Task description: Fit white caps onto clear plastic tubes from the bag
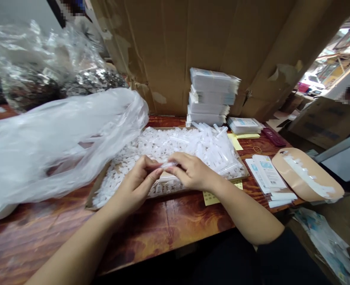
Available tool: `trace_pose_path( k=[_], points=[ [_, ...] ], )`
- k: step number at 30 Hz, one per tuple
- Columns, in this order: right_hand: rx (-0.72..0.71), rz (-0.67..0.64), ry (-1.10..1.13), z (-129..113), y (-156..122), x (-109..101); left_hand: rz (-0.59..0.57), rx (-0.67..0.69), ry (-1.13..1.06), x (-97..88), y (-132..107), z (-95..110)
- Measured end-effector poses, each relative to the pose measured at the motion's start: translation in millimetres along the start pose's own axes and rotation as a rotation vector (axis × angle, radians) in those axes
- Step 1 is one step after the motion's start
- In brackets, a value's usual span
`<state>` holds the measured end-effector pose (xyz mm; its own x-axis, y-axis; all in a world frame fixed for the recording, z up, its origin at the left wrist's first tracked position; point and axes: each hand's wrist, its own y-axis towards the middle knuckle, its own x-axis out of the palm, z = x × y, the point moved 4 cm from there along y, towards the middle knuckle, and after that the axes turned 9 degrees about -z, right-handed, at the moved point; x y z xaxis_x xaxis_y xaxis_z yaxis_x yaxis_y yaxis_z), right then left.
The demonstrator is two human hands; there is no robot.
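Meeting above the cardboard tray (245, 172), the left hand (139, 178) and right hand (191, 170) bend inward, thumbs and curled fingers clamped on a small translucent piece (168, 164). The left forearm (99, 231) slants from the tray's near left, the right forearm (243, 208) from its near right.

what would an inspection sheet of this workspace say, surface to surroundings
surface: wooden table, reddish-brown, glossy
job's things: cardboard tray full of translucent plastic pieces
clutter: plastic bag overlapping the tray's left part; white stack behind; printed cards and beige container to the right
hands: left hand and right hand meet over the tray, fingers pinching a small translucent item
cables: nothing seen
surroundings: large cardboard sheet behind the table
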<state>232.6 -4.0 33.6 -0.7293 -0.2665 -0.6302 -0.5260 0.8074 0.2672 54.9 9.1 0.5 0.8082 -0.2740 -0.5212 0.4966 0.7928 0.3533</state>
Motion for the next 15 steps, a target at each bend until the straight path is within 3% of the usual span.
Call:
trace_pose_path(
  k=[2,6,8,11,13,15],
  points=[
    [-0.013,0.008,-0.003,-3.1,-0.2,1.4,0.042,0.085,0.083,-1.0,-1.5,4.9],
    [0.2,-0.027,0.21,-0.1,0.7,9.7,0.133,0.343,0.367,2.0,-7.2,19.0],
    [0.279,-0.052,0.293,-0.1,0.4,9.0,0.165,0.385,0.45,1.9,-7.4,19.5],
    [0.294,0.016,0.23,-1.3,-4.4,-17.3,0.181,0.204,0.513,-8.7,1.3,8.9],
    [0.289,0.206,0.105,1.5,-11.9,-55.3,0.141,-0.032,0.601,-20.3,9.9,-2.2],
    [0.304,0.518,-0.109,7.2,-22.5,-103.5,0.118,-0.264,0.724,-32.4,15.5,-13.1]
  ],
)
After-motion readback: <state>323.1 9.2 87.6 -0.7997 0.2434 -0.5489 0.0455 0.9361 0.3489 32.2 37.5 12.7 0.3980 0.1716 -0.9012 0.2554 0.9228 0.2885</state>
